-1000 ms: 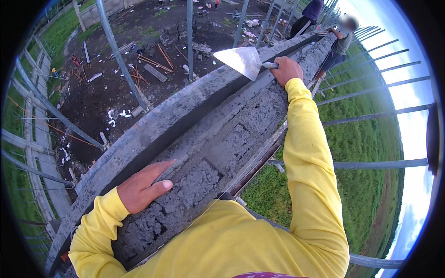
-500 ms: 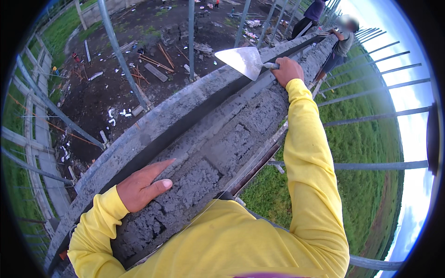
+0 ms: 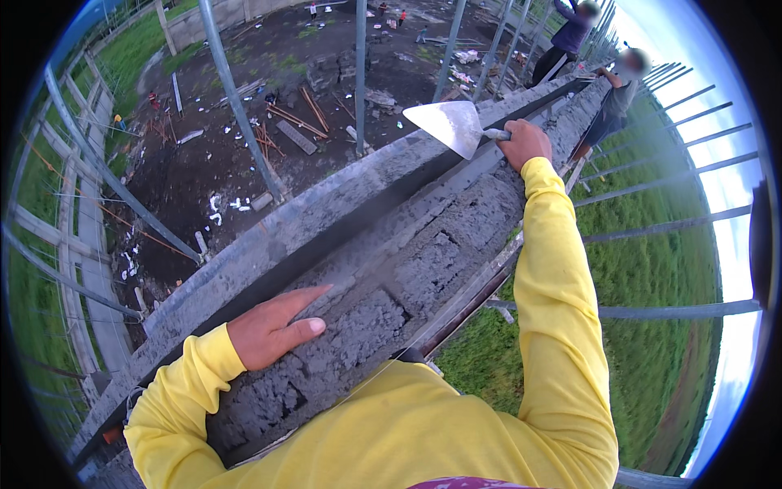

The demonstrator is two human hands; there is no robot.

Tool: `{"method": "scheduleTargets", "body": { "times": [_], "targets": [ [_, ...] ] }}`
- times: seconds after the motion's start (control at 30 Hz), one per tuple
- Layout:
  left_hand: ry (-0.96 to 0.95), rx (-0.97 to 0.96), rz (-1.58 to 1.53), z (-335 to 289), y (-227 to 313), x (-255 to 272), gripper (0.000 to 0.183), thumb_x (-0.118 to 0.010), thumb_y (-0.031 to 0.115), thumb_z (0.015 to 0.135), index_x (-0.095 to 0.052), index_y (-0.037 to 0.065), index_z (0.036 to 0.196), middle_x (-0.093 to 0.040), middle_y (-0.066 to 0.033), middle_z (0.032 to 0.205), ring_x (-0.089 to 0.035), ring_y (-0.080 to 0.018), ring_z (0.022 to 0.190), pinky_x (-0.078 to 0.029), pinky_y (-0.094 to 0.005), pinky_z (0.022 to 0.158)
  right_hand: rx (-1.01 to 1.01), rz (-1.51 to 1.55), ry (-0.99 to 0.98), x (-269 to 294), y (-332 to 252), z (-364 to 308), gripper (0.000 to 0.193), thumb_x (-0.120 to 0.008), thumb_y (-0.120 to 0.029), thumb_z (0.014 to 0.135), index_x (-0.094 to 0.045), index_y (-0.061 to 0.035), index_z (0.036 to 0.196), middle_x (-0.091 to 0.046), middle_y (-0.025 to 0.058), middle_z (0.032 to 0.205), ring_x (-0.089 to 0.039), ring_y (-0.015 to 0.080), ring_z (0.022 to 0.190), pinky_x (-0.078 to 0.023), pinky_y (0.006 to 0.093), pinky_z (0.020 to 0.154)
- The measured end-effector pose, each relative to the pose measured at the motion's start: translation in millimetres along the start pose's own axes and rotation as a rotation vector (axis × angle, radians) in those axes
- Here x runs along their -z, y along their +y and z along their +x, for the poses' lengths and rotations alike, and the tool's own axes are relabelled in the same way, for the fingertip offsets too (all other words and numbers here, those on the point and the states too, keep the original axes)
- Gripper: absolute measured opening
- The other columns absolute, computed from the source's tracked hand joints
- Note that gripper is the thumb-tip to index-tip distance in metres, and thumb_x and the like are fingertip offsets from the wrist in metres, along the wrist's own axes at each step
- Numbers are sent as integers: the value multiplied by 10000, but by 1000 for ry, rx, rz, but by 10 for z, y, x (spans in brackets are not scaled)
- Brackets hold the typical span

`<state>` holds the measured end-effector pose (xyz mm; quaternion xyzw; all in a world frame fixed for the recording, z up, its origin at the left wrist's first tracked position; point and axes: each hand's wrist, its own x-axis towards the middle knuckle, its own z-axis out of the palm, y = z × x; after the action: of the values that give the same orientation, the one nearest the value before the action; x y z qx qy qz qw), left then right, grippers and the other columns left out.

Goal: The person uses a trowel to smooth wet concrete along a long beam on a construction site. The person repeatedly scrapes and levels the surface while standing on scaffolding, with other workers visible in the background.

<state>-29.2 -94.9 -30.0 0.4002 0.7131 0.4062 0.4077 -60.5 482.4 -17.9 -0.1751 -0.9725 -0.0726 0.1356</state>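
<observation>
My right hand [image 3: 527,145] is wrapped round the handle of a trowel [image 3: 450,126], up along the wall. Its pale, pointed metal blade faces left, above the dark groove beside the wall. My left hand [image 3: 273,330] lies on the near part of the rough grey block wall [image 3: 350,336], fingers stretched along the top edge and thumb apart, holding nothing. Rough mortar covers the wall's face, with joints showing between blocks. Left of it, beyond the groove, runs a long concrete ledge [image 3: 326,202].
Upright metal poles [image 3: 361,77] stand along the ledge, with a drop to dark ground and scattered planks [image 3: 297,121] below. Horizontal pipes [image 3: 676,311] stick out over grass at right. Two people, one in a grey shirt [image 3: 617,102], are farther along the wall.
The whole view has shifted, so everything sits slightly lower and farther right. Both hands and the trowel keep nearly the same place against the wall.
</observation>
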Motion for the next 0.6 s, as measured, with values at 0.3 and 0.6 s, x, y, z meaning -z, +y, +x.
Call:
{"method": "scheduleTargets", "body": {
  "times": [0.3,0.6],
  "targets": [
    [-26,20,64,-15,-135,-39,822,-431,580,1198,-307,-11,1754,-388,-317,1762,-363,-439,1657,-285,-504,1367,2,-19,38,-72,29,34,245,-824,-291,903,-743,-69,968,-745,166,1072,-719,443,1075,-572,573,926],
    [-47,24,82,-3,-97,-27,835,-420,600,1195,-299,-2,1761,-384,-308,1769,-353,-434,1663,-272,-497,1373,23,25,83,-138,78,30,251,-830,-287,888,-728,-68,959,-733,170,1059,-709,453,1062,-563,565,916]
  ]
}}
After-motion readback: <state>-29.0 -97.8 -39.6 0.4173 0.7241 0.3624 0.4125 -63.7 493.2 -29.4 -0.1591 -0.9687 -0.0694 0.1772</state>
